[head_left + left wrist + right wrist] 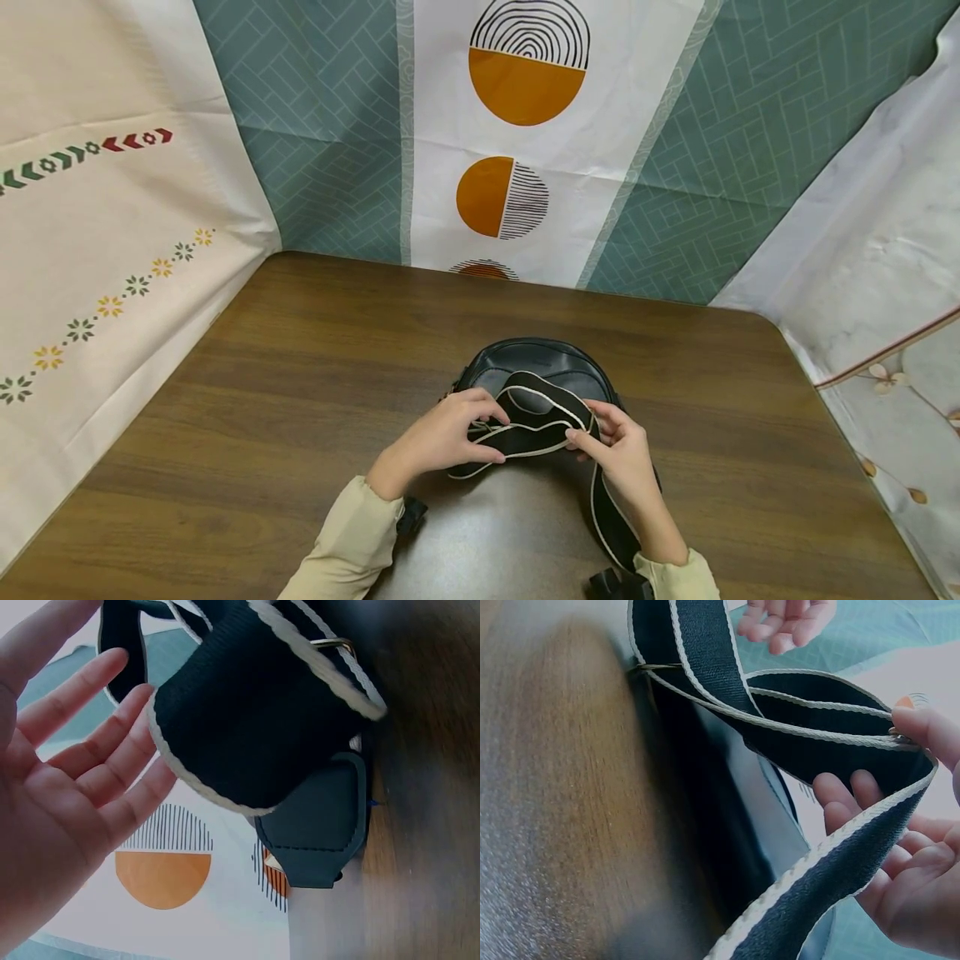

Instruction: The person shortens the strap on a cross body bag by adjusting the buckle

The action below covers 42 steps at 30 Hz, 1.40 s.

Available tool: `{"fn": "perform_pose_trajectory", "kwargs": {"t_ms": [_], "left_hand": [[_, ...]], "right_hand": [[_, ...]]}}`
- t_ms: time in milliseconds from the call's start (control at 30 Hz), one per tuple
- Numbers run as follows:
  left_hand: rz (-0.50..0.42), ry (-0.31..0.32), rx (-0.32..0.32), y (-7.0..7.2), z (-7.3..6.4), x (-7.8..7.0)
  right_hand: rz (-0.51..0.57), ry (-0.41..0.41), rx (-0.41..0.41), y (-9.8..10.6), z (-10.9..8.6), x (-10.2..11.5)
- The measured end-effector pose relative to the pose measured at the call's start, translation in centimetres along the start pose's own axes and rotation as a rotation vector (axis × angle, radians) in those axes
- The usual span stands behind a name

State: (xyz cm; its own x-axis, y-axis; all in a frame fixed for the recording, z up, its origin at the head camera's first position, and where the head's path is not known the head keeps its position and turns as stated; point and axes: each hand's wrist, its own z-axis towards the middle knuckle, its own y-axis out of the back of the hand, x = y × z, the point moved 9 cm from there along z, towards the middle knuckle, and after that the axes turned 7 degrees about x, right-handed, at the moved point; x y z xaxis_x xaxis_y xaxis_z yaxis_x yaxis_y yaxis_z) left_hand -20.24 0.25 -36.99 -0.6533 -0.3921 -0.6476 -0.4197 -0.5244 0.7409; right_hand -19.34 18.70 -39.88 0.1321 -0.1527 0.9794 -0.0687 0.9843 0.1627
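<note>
A dark, round-topped leather bag (542,358) lies on the table, and its black webbing strap (534,442) with cream edges is gathered in loops in front of it. My right hand (624,457) pinches the strap between thumb and fingers, beside a small metal piece (900,738). At the loops' left end is my left hand (452,431); in the left wrist view its fingers (139,761) are extended, with the tips at the strap's edge. A stitched leather tab (315,825) and a metal ring (334,643) show by that end.
The wooden table (247,400) spreads around the bag. Behind it hangs a patterned cloth (330,142), with pale cloths at left and right. One length of strap (611,521) trails toward the right sleeve (678,577), near a black wrist device (618,585).
</note>
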Motion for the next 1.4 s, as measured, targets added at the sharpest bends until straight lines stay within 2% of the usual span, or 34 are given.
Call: {"fn": "perform_pose_trajectory", "kwargs": {"t_ms": [67, 167, 433, 533, 633, 733, 867, 1033, 1167, 1333, 1400], "left_hand": [[-0.005, 0.036, 0.035, -0.3, 0.0, 0.3], [-0.007, 0.055, 0.071, -0.7, 0.0, 0.5], [0.055, 0.006, 0.112, -1.6, 0.3, 0.6], [0.070, 0.008, 0.144, -1.9, 0.4, 0.9], [0.068, 0.036, 0.160, -2.1, 0.3, 1.4], [0.058, 0.048, 0.119, -1.7, 0.2, 1.7], [0.041, 0.040, 0.011, -0.6, 0.0, 1.8], [-0.054, 0.043, -0.092, 0.5, -0.1, 2.1], [-0.146, 0.058, -0.143, 1.3, -0.1, 2.5], [-0.250, 0.041, -0.177, 1.8, -0.2, 2.7], [-0.287, 0.055, -0.179, 2.2, -0.2, 2.1]], "right_hand": [[0.005, -0.002, 0.001, 0.0, 0.0, 0.1], [0.015, 0.004, 0.007, 0.0, 0.0, 0.1], [0.058, 0.070, 0.026, 0.1, 0.0, 0.2], [0.071, 0.098, 0.031, 0.1, 0.0, 0.1], [0.078, 0.114, 0.037, 0.1, 0.0, 0.1], [0.059, 0.081, 0.036, 0.1, -0.1, 0.1], [0.049, 0.027, 0.027, 0.1, -0.1, 0.0], [0.071, 0.014, 0.017, 0.3, -0.2, 0.0], [0.036, 0.027, 0.037, 0.2, -0.3, 0.2], [-0.005, 0.040, 0.074, 0.0, -0.2, 0.1], [-0.003, 0.041, 0.091, -0.1, -0.2, 0.1]]}}
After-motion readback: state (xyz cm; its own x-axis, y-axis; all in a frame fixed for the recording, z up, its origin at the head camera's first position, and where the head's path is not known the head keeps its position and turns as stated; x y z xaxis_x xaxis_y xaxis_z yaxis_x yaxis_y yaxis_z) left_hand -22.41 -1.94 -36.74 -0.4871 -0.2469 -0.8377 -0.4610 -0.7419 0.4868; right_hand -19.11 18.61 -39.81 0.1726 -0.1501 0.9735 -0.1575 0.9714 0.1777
